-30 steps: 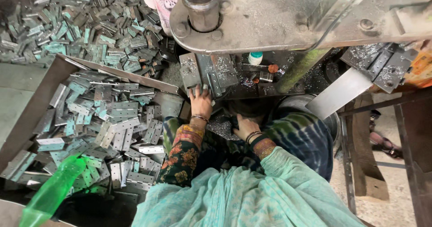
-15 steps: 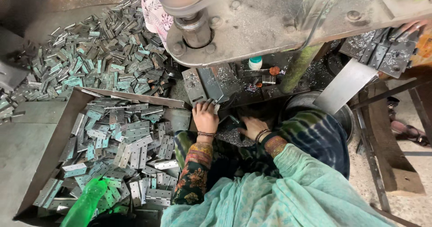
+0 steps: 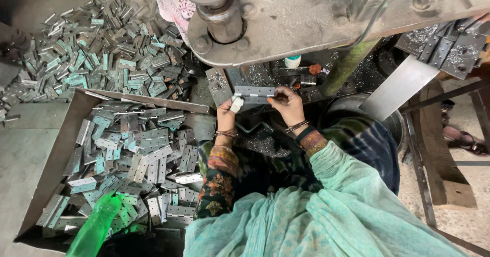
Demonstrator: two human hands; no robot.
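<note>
A flat grey metal hinge [image 3: 254, 92] is held between both hands under the big grey press machine [image 3: 316, 12]. My left hand [image 3: 228, 111], with a white wrapped finger, grips the hinge's left end. Gripping the right end is my right hand [image 3: 287, 104]. Both wrists wear bangles, and the patterned sleeves run back to a green shawl [image 3: 316, 216]. Hinge and hands lie just in front of the machine's work bed [image 3: 265, 76].
A metal tray [image 3: 61, 145] full of several hinges stands at my left. A larger heap of hinges [image 3: 97, 63] lies on the floor beyond it. A green plastic bottle [image 3: 94, 229] is at the lower left. A round metal bowl [image 3: 357, 114] and wooden frame [image 3: 444, 155] are at right.
Both hands have lifted from the low spot by my lap up to the press bed and now hold a hinge between them. The camera view has shifted a little.
</note>
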